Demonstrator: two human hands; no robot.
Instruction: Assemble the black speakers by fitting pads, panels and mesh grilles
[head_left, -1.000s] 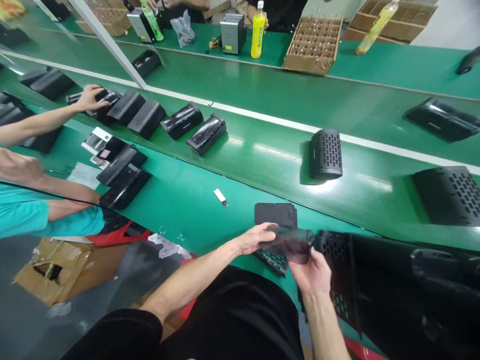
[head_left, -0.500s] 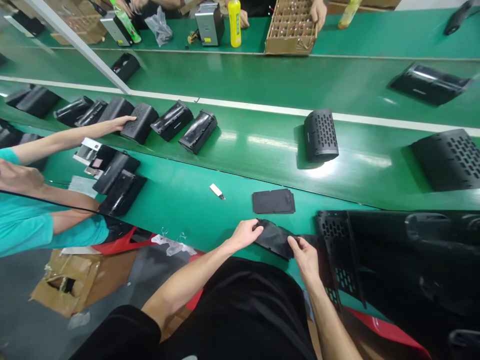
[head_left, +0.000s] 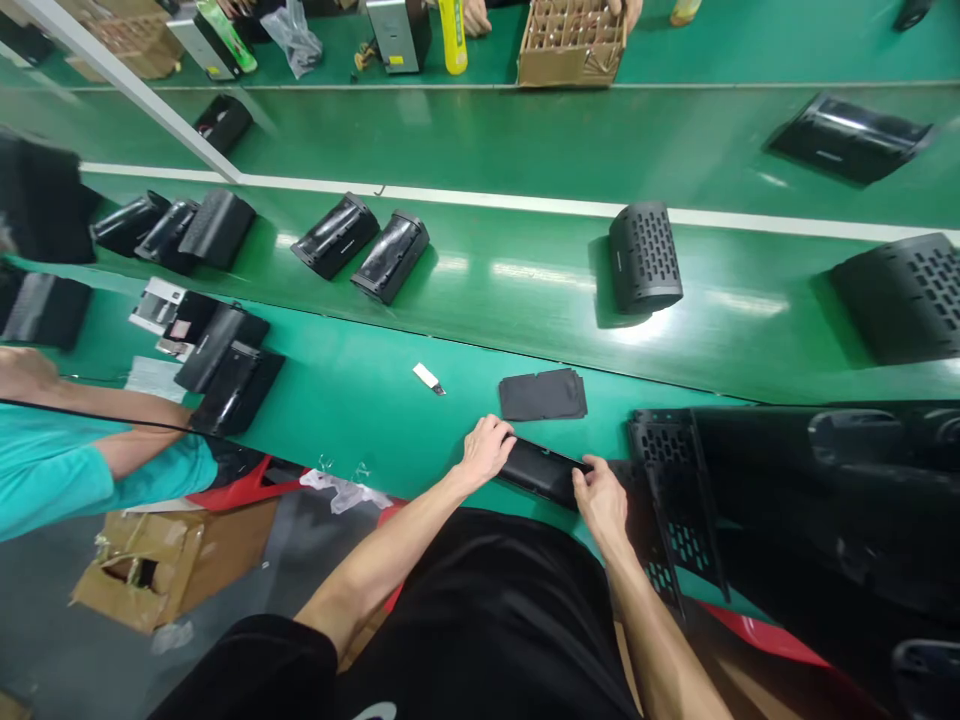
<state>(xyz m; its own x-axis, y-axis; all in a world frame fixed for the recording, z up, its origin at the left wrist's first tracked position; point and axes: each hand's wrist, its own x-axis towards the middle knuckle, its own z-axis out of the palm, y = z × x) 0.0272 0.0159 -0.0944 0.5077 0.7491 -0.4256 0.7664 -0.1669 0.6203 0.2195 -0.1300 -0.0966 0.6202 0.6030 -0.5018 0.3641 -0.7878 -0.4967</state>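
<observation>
A long black plastic casing (head_left: 541, 474) lies at the near edge of the green bench, in front of my body. My left hand (head_left: 486, 450) grips its left end, fingers over the far edge. At the right end my right hand (head_left: 601, 502) holds it between thumb and fingers. Just beyond the casing is a small stack of flat black sheets (head_left: 543, 395). A white-handled cutter knife (head_left: 429, 378) rests farther left on the bench. Perforated black panels (head_left: 664, 450) lie close to the right of my right hand.
Glossy black parts (head_left: 825, 500) fill the bench at right. Black speaker-like housings (head_left: 646, 258) stand on the green conveyor (head_left: 510, 300). To the left, a co-worker's arm (head_left: 82, 395) reaches near more housings (head_left: 236, 388). A metal post (head_left: 135, 90) slants across the upper left.
The casing has tipped so that its hollow-looking long face shows, and both my hands have shifted their grip on it. The co-worker has lifted a housing off the conveyor toward the left.
</observation>
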